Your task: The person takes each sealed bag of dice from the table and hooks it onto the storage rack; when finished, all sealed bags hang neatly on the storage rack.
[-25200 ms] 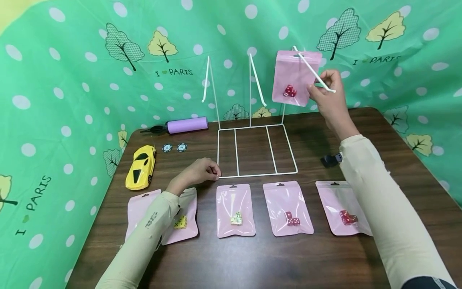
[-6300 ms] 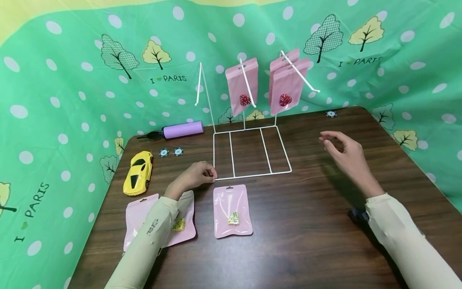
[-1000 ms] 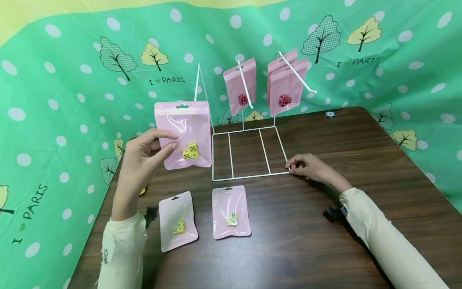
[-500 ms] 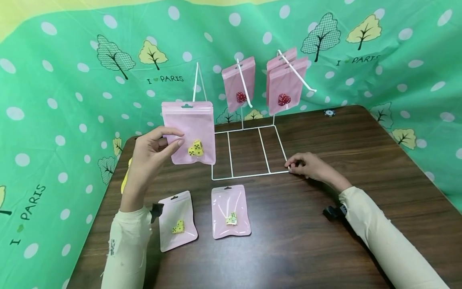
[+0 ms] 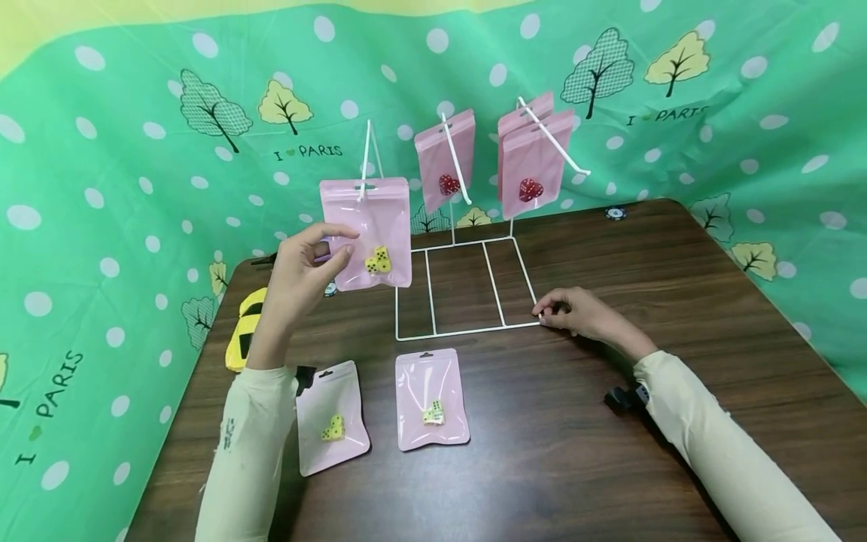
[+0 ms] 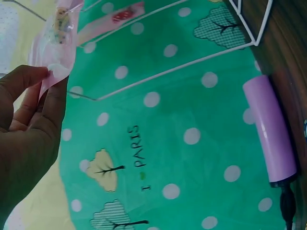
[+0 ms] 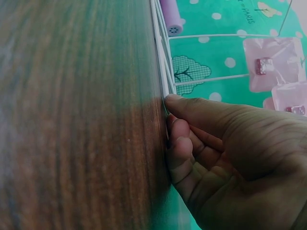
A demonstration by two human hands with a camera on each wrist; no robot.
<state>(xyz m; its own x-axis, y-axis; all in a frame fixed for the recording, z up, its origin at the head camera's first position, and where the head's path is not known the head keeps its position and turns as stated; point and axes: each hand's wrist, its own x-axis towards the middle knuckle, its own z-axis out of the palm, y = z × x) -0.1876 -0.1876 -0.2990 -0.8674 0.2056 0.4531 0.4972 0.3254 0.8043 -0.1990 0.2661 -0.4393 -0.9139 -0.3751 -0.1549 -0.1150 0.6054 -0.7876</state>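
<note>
My left hand (image 5: 298, 271) pinches the left edge of a pink zip bag (image 5: 345, 218) with yellow dice inside, raised at the left hook (image 5: 366, 154) of a white wire rack. The hook's tip shows in front of the bag, at its hanging hole; whether it passes through, I cannot tell. With thumb and fingers, my right hand (image 5: 576, 312) holds the front right corner of the rack's base (image 5: 467, 331). A bag with red dice (image 5: 443, 154) hangs on the middle hook. Two more bags (image 5: 535, 162) hang on the right hook, the front one showing red dice.
Two pink bags lie on the table: one with yellow dice (image 5: 325, 399), another with pale dice (image 5: 427, 384). A yellow toy car (image 5: 241, 331) is partly behind the left arm. The purple pump (image 6: 271, 129) lies at the back left. A poker chip (image 5: 615, 214) sits back right.
Over the last second my left hand has moved the bag right and slightly up to the left hook. My right hand stays at the rack's corner. Earlier, the red-dice bags went from table to hooks.
</note>
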